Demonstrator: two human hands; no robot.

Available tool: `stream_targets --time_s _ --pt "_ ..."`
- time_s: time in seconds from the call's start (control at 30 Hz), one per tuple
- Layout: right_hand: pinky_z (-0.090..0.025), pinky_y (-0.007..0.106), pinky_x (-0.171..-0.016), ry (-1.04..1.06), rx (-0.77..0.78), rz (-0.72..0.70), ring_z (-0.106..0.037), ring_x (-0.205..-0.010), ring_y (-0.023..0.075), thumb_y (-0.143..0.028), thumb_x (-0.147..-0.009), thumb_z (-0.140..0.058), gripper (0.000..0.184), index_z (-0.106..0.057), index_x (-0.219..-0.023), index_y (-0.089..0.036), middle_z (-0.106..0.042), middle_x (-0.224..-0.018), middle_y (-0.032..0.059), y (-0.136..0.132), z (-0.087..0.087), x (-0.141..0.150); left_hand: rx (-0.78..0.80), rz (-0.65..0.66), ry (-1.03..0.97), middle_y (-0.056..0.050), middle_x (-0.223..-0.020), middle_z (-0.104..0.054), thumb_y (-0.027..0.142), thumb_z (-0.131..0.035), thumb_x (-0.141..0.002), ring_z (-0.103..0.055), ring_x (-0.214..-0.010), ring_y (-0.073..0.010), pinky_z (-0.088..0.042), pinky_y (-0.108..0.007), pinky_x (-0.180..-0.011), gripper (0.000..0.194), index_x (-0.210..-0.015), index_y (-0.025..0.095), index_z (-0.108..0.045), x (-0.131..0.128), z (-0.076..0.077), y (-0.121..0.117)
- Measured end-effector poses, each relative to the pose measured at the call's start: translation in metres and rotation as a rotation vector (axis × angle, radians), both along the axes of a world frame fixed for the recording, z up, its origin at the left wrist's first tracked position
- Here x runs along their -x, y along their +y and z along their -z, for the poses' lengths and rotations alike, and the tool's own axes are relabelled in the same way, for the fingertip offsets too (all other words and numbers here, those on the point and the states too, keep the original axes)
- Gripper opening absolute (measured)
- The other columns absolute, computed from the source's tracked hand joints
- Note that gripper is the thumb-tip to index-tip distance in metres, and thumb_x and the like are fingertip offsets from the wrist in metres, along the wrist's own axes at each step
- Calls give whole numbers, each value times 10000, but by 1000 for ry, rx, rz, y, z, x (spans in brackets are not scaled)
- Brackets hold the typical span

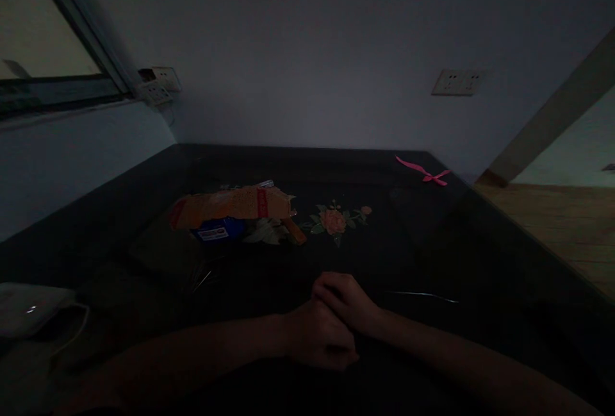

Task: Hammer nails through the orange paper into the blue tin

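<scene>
My left hand (319, 339) and my right hand (346, 300) lie together on the dark table (432, 256) near its front edge. Both have their fingers curled and pressed against each other. Whether anything sits between them is lost in the dim light. Just right of my hands lies a thin pale wire or stalk (423, 296). Farther back, an orange wrapper (230, 206) rests over a blue packet (218, 231), with leaves (264, 231) beside it. A small peach flower (333, 220) lies just to the right of them.
A pink ribbon (425, 172) lies at the table's far right corner. A white object with a cord (29, 307) sits at the left edge. Wall sockets (456, 81) are behind the table, more sockets (158, 83) by the window (38, 38). Wooden floor (557, 224) shows at right.
</scene>
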State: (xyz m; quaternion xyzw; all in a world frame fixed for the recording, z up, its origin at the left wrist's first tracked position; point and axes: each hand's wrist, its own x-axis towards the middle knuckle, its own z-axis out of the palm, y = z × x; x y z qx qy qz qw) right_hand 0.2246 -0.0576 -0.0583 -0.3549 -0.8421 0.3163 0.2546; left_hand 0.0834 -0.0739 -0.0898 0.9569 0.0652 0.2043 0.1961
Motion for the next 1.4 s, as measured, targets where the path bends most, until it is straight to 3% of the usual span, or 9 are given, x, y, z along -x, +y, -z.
stream_targets --time_s 0.13,0.4,0.6,0.93,1.4 --pt "-537 300 -641 105 94 21 -652 -713 147 -254 -975 -474 194 -615 -884 -157 -661 -782 3 -3 3 0 99 -23 45 16 -583 -674 244 -572 -850 -574 -511 -88 -406 -206 -489 210 -654 179 -602 6 -7 6" --pt "-500 281 -656 131 189 -15 -634 -716 166 -293 -958 -417 255 -612 -834 -187 -670 -765 28 -2 0 -1 43 -1 67 26 -581 -668 248 -639 -820 -560 -513 -83 -391 -219 -471 226 -610 174 -600 1 -8 4" --pt "-495 281 -656 126 199 -31 -632 -708 165 -293 -956 -427 267 -627 -814 -186 -675 -765 30 1 0 -2 -37 20 127 27 -555 -653 283 -644 -815 -550 -490 -98 -355 -256 -436 243 -598 182 -602 0 -11 5" --pt "-502 271 -653 134 185 -32 -640 -705 159 -214 -941 -433 248 -625 -788 -178 -680 -760 31 0 2 -2 -48 11 142 20 -606 -677 283 -655 -815 -559 -521 -102 -351 -253 -451 196 -653 173 -636 1 -11 4" --pt "-530 325 -656 113 194 -25 -647 -705 147 -255 -962 -514 205 -636 -834 -151 -658 -775 -8 0 2 -1 -52 -5 158 8 -618 -676 262 -648 -828 -561 -539 -98 -340 -240 -462 182 -683 153 -653 1 -18 3"
